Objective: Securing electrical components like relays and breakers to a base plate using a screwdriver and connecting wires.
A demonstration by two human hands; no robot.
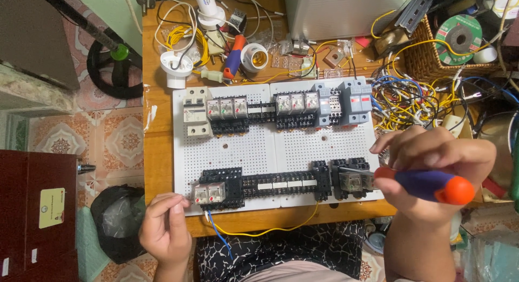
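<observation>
The screwdriver (pixel 427 186) has a smooth, glossy plastic handle in blue and orange. The board (pixel 238 152) is matt white perforated plastic; the relays (pixel 210 193) have clear glossy plastic cases. The worktop (pixel 157 163) is varnished wood; the basket (pixel 427 60) is woven wicker.

Place: you're at a home electrical workbench.
Far right: wire tangle (pixel 416 98), basket (pixel 427 60) of discs.
Left: patterned floor tiles (pixel 108 141).

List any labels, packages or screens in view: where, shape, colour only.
Sticker: on the dark red cabinet, lower left; yellow rectangle.
Disc label: on the round disc in the wicker basket, top right; green ring.
Breaker label: on the white breaker, board's top-left; small red mark.
No screens.
</observation>
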